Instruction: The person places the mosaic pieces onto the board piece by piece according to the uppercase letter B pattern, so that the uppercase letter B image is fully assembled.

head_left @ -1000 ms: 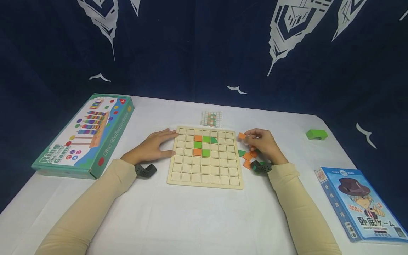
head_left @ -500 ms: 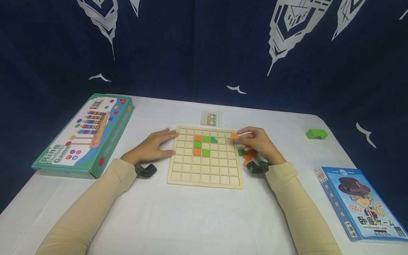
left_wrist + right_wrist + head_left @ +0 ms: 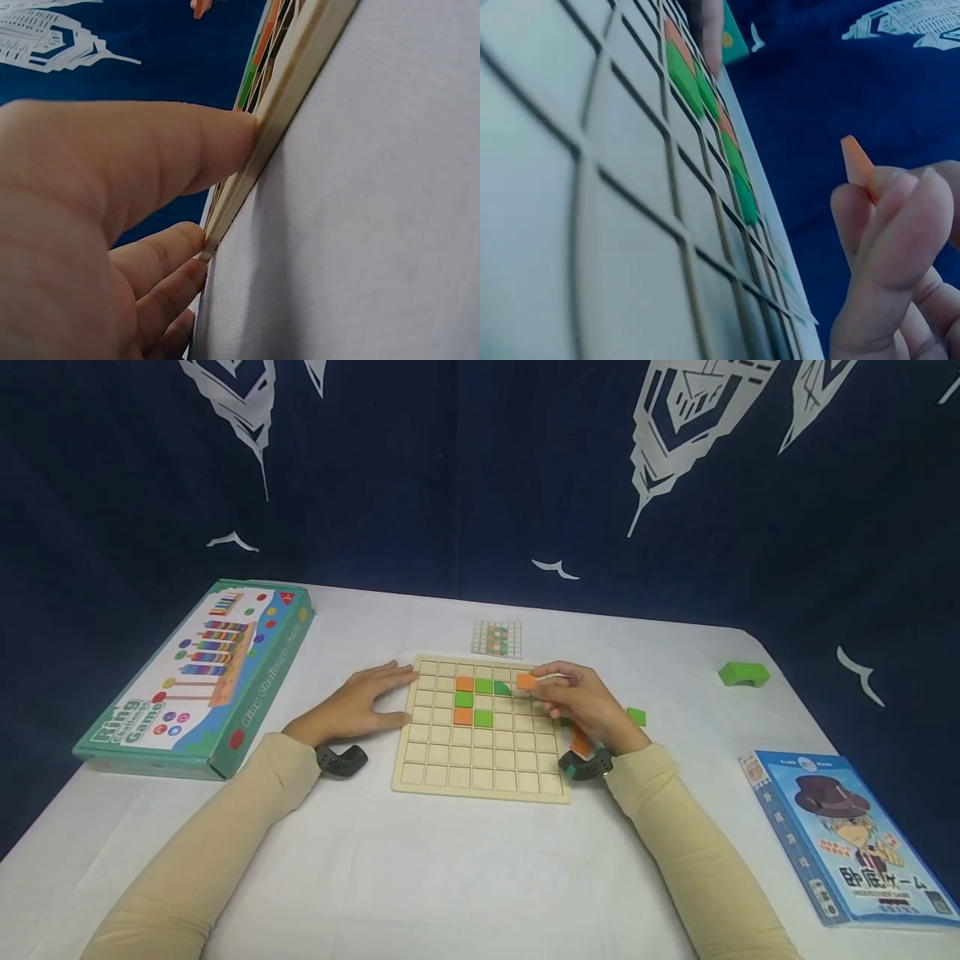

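A wooden grid board [image 3: 483, 777] lies at the middle of the table, with several orange and green tiles set in its squares, among them a dark green quarter-round tile [image 3: 502, 689]. My left hand [image 3: 365, 700] rests at the board's left edge, fingers straight; in the left wrist view the thumb [image 3: 202, 146] touches the rim. Between thumb and fingers my right hand [image 3: 577, 697] pinches an orange square tile [image 3: 526, 682], held over the board's upper right. The right wrist view shows that orange tile [image 3: 857, 166] raised off the grid.
Loose orange tiles [image 3: 581, 743] lie right of the board, partly hidden by the right hand and wrist. A green square tile [image 3: 636, 717] sits farther right. Behind the board is a pattern card [image 3: 497, 639]. Around stand a green box [image 3: 202, 677], a blue box [image 3: 855, 835] and a green arch block [image 3: 744, 674].
My right hand has carried the orange tile leftward from beside the board to above its upper right squares. A green square tile has come into sight behind the right wrist. The left hand stays put.
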The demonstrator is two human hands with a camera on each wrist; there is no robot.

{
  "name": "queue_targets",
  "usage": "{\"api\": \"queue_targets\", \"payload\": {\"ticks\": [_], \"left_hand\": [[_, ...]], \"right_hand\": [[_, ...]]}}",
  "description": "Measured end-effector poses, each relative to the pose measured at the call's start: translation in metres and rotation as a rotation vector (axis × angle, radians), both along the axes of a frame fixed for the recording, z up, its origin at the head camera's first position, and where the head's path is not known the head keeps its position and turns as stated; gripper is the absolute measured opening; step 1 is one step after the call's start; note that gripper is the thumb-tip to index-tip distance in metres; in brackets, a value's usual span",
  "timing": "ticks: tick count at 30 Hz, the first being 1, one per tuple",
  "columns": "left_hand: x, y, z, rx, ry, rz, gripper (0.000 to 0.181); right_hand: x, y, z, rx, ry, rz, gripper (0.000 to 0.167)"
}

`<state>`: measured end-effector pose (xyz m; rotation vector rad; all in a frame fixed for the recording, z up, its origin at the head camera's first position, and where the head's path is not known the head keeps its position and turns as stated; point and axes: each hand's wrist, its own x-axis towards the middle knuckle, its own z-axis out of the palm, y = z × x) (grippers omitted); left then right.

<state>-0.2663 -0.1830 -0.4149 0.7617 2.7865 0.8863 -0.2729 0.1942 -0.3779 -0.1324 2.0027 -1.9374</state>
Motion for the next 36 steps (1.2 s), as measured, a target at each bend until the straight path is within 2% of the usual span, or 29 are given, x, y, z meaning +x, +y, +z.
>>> {"api": "queue_targets", "payload": {"ticks": [7,13,18,24,30,36], "left_hand": [[-0.001,0.0,0.0,-0.003,0.0,0.0,0.079],[-0.001,0.001,0.001,-0.002,-0.006,0.002,0.079],[-0.001,0.001,0.001,0.0,-0.003,0.001,0.079],[-0.001,0.001,0.0,-0.01,0.001,0.004,0.079],[0.0,0.0,0.0,-0.01,0.0,0.009,0.079],[0.0,0.0,0.001,-0.004,-0.007,0.012,0.079]], "right_hand": [[0.003,-0.012,-0.009,-0.082,-0.009,0.011,0.027],[0.004,-0.016,-0.015,-0.076,0.02,0.01,0.027],[0.006,-0.017,-0.017,-0.022,0.047,0.015,0.03],[0.007,-0.022,-0.018,0.096,0.065,0.011,0.034],[0.008,-0.025,-0.018,0.204,0.108,0.041,0.033],[0.007,-0.026,-0.02,0.242,0.151,0.078,0.03]]}}
